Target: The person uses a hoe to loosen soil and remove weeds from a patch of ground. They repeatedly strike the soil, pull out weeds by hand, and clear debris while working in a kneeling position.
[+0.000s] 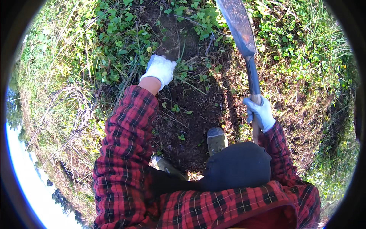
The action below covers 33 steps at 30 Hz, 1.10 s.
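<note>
My right hand [260, 110], in a white and grey work glove, is closed around the wooden handle of a long-bladed cutting tool [241, 31]. Its broad curved blade, dark with rusty patches, points up and away from me and runs out at the top of the view. A dark metal socket joins blade and handle. My left hand [159, 70], in a white glove, reaches down to the ground, its back towards me, at a tuft of green grass [183, 71]. Grass blades come out beside its fingers. The fingertips are mostly hidden, so its hold is not certain.
Leafy low plants [120, 43] grow ahead and to the left, with dry stalks [77, 106] nearer me. Dark bare soil [186, 114] with cut bits lies between my hands. My boots [216, 140] stand on it. More clover-like plants [286, 37] grow at the right.
</note>
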Each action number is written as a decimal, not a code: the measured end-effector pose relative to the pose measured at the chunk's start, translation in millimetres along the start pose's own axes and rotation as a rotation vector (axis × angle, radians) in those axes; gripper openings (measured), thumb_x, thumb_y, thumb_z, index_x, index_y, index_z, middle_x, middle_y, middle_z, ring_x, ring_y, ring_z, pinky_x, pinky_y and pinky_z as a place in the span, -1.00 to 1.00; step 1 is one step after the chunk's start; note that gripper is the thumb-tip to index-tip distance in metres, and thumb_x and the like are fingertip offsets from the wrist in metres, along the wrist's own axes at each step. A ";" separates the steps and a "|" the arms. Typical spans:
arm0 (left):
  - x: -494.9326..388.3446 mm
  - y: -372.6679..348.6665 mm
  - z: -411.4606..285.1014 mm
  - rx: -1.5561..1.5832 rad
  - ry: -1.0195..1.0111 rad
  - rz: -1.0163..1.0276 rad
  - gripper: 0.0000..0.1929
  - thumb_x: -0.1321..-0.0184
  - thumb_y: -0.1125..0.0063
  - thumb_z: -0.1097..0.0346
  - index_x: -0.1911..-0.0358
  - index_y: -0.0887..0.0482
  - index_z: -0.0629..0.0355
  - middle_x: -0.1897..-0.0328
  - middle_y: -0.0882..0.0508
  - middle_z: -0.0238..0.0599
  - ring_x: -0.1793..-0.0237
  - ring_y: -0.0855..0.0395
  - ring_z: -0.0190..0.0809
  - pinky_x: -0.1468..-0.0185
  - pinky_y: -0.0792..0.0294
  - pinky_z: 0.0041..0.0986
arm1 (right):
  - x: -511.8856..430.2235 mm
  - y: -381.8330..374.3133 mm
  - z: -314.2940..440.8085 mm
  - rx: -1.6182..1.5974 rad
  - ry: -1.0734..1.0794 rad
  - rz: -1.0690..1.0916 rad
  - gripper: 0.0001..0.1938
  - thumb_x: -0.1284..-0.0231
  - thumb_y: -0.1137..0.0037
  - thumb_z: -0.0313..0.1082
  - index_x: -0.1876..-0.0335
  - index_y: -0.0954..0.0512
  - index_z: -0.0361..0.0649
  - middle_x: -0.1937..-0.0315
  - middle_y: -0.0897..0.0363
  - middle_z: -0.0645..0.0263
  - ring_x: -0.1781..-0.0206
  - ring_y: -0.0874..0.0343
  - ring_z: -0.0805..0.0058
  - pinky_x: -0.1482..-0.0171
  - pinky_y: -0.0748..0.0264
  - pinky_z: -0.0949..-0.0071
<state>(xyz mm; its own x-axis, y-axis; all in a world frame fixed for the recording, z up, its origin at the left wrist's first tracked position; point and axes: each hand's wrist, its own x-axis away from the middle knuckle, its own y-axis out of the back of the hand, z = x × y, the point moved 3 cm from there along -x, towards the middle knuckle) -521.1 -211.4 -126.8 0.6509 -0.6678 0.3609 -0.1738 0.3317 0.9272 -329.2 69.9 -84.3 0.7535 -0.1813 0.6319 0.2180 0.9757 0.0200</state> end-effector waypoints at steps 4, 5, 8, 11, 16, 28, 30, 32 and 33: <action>25.4 9.1 22.1 -0.064 0.022 0.111 -0.74 0.06 -0.11 0.19 0.27 -0.61 0.08 0.32 -0.64 -0.27 0.16 -0.57 -0.11 0.09 -0.34 -0.25 | -75.6 -35.5 73.0 0.050 0.163 -0.010 -0.76 -0.09 -0.20 -0.26 0.30 -0.42 -0.24 0.69 -0.35 0.42 0.75 -0.33 0.67 0.71 -0.36 0.62; 28.6 12.3 25.8 -0.046 0.016 0.080 -0.74 0.06 -0.11 0.19 0.27 -0.61 0.08 0.31 -0.64 -0.26 0.14 -0.56 -0.10 0.08 -0.34 -0.25 | -86.5 -44.8 80.4 0.002 0.244 0.059 -0.77 -0.09 -0.19 -0.26 0.36 -0.40 -0.21 0.70 -0.37 0.41 0.75 -0.35 0.65 0.71 -0.36 0.61; 42.6 20.6 32.8 0.016 0.009 0.035 -0.71 0.10 -0.13 0.21 0.25 -0.60 0.10 0.26 -0.62 -0.23 0.10 -0.53 -0.08 0.05 -0.32 -0.25 | -85.8 -54.3 40.1 0.054 0.217 0.185 -0.78 -0.10 -0.18 -0.28 0.35 -0.42 -0.24 0.68 -0.38 0.43 0.76 -0.33 0.66 0.71 -0.36 0.62; 78.1 27.3 48.4 0.010 0.046 -0.061 -0.69 0.12 -0.19 0.18 0.24 -0.62 0.07 0.30 -0.65 -0.26 0.09 -0.54 -0.13 0.04 -0.33 -0.28 | -25.3 -9.8 -83.9 0.570 -0.188 0.194 -0.69 -0.01 -0.23 -0.24 0.20 -0.49 -0.26 0.53 -0.54 0.28 0.51 -0.54 0.60 0.46 -0.47 0.56; 128.4 9.2 99.1 -0.169 0.024 -0.071 -0.67 0.13 -0.15 0.17 0.23 -0.61 0.09 0.27 -0.62 -0.25 0.12 -0.51 -0.07 0.02 -0.31 -0.27 | 79.9 55.0 -229.0 0.190 -0.394 0.013 -0.75 -0.07 -0.19 -0.30 0.20 -0.52 -0.28 0.45 -0.56 0.35 0.43 -0.49 0.63 0.35 -0.44 0.55; 124.7 -20.4 101.8 -0.135 0.212 0.015 -0.65 0.09 -0.16 0.13 0.18 -0.56 0.06 0.21 -0.60 -0.28 0.11 -0.50 -0.11 0.02 -0.26 -0.28 | -52.9 -38.8 61.2 0.044 0.218 0.043 -0.69 -0.10 -0.20 -0.20 0.17 -0.45 -0.26 0.71 -0.35 0.42 0.81 -0.29 0.67 0.77 -0.27 0.69; 127.1 -19.3 99.2 -0.094 0.194 -0.032 -0.62 0.10 -0.17 0.15 0.14 -0.56 0.08 0.19 -0.60 -0.27 0.11 -0.49 -0.09 0.00 -0.26 -0.27 | -91.3 -59.0 100.4 0.130 0.348 0.047 -0.74 -0.10 -0.21 -0.24 0.25 -0.43 -0.22 0.71 -0.35 0.43 0.78 -0.31 0.68 0.74 -0.32 0.67; 124.8 -22.5 97.4 -0.125 0.210 0.004 -0.68 0.05 -0.14 0.11 0.20 -0.57 0.04 0.23 -0.60 -0.30 0.10 -0.50 -0.13 0.03 -0.26 -0.28 | -119.8 -78.0 104.1 0.113 0.279 0.060 -0.74 -0.09 -0.22 -0.24 0.32 -0.37 -0.18 0.68 -0.37 0.42 0.76 -0.32 0.67 0.71 -0.35 0.62; 125.0 -21.3 98.0 -0.138 0.212 -0.014 -0.71 0.03 -0.13 0.10 0.23 -0.57 0.02 0.25 -0.60 -0.32 0.10 -0.50 -0.15 0.04 -0.27 -0.29 | -126.9 -85.8 99.3 0.065 0.321 0.122 -0.74 -0.09 -0.21 -0.25 0.33 -0.35 -0.17 0.68 -0.37 0.42 0.76 -0.32 0.66 0.71 -0.36 0.61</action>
<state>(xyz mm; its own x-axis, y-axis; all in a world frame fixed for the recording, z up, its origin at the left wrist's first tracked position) -508.5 -367.2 -91.6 0.7956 -0.5231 0.3057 -0.0708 0.4208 0.9044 -505.1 21.4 -89.3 0.9304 -0.0824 0.3572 0.0824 0.9965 0.0152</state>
